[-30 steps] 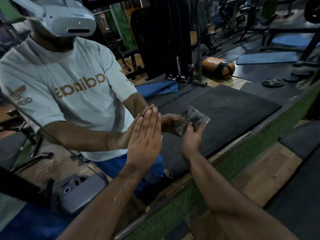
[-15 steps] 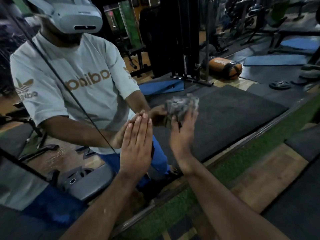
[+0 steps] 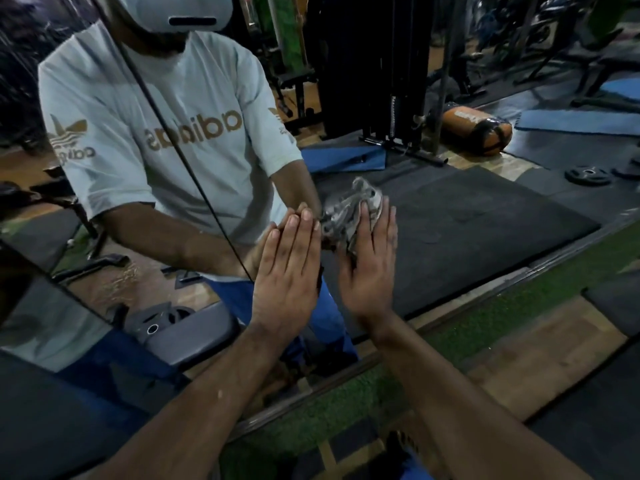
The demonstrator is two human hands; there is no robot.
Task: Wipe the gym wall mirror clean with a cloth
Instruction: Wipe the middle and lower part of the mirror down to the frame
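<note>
The wall mirror (image 3: 467, 230) fills the upper part of the view and reflects me in a light T-shirt and a headset. My left hand (image 3: 287, 271) lies flat against the glass, fingers straight and together, holding nothing. Just to its right, my right hand (image 3: 367, 265) presses a crumpled grey cloth (image 3: 349, 209) onto the mirror with flat fingers. The cloth bunches above and left of the fingertips. The two hands are nearly side by side.
The mirror's lower frame (image 3: 485, 299) runs diagonally above a strip of green turf (image 3: 519, 306) and wooden floor (image 3: 540, 355). Reflected are black mats, a weight plate (image 3: 587, 174), an orange bag (image 3: 474, 128) and a cable machine (image 3: 377, 71). A bench pad (image 3: 187, 334) sits low left.
My right hand has slid the cloth left and upward across the glass, ending close beside my left hand. The left hand stays planted on the mirror. My view has shifted slightly.
</note>
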